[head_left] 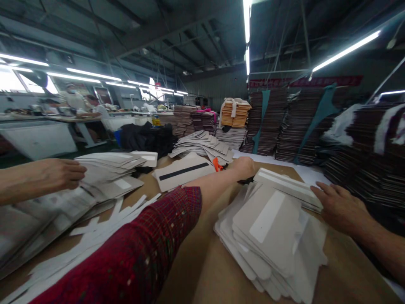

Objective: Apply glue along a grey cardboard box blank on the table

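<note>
Head view: right hand (337, 207) flat, open on card pile (268, 240); left hand (58, 172) grip unclear.

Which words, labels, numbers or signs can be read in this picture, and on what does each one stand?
None can be read.
Long red banner on the far wall: pale marks, too blurred to read.
Grey cardboard sheets with white strips under the right hand: no print visible.
</note>
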Demonstrator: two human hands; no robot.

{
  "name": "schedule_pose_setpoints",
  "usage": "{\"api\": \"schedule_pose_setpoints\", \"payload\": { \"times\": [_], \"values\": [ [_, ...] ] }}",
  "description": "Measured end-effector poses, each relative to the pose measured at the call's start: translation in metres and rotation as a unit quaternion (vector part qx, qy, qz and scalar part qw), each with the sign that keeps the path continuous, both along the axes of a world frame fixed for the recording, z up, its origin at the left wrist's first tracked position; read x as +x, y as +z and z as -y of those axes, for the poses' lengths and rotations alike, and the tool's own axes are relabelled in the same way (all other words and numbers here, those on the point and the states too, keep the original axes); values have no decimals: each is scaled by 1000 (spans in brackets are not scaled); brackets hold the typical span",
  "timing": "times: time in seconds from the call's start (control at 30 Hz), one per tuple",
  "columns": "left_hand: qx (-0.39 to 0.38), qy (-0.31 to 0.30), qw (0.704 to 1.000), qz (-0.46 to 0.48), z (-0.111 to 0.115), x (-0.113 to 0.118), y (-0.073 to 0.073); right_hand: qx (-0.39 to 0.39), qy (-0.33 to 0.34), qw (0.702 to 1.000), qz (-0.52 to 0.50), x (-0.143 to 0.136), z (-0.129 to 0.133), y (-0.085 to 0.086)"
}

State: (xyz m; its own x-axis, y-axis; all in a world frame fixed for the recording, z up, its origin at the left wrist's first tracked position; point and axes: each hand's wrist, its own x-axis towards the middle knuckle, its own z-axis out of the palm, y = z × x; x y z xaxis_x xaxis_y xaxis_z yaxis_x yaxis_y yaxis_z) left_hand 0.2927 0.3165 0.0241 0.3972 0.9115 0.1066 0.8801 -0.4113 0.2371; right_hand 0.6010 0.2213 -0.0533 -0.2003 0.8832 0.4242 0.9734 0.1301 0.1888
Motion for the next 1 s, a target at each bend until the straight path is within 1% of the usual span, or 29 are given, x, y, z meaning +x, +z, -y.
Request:
{"api": "schedule_pose_setpoints", "payload": {
  "times": [0.1,0.17,0.2,0.23,0.27,0.3,0.37,0.43,0.47,0.53,0.6,0.67,0.73,0.83,0.93,1.0],
  "values": [
    [25,3,999,22,40,-18,30,17,44,999,12,-37,38,22],
    [30,-5,999,37,74,-31,45,33,87,996,1,-66,70,35],
    [28,-11,999,44,93,-39,49,42,109,993,-22,-80,86,39],
    [24,-18,998,49,111,-46,52,41,127,989,-59,-94,102,43],
    [18,-23,998,53,128,-53,53,22,139,985,-104,-107,115,46],
    [10,-27,998,55,144,-59,53,-7,137,979,-150,-118,126,48],
    [-12,-24,998,51,171,-68,47,-59,111,969,-213,-134,140,50],
    [-41,-10,998,39,187,-72,38,-75,62,965,-242,-141,144,47],
    [-57,0,998,33,192,-73,33,-76,36,965,-249,-142,143,44],
    [-90,23,995,24,194,-71,22,-87,-22,958,-272,-140,139,35],
    [-120,47,991,24,188,-69,12,-106,-74,947,-295,-134,135,24],
    [-142,67,987,30,179,-68,5,-129,-109,932,-320,-130,133,14],
    [-156,81,984,37,170,-68,-1,-151,-124,918,-345,-127,131,8],
    [-168,90,981,47,163,-70,-6,-169,-138,899,-379,-126,123,8],
    [-173,85,979,59,165,-69,-8,-169,-143,891,-397,-126,112,12],
    [-171,82,980,67,168,-67,-8,-169,-135,889,-404,-128,106,13]
  ]
}}
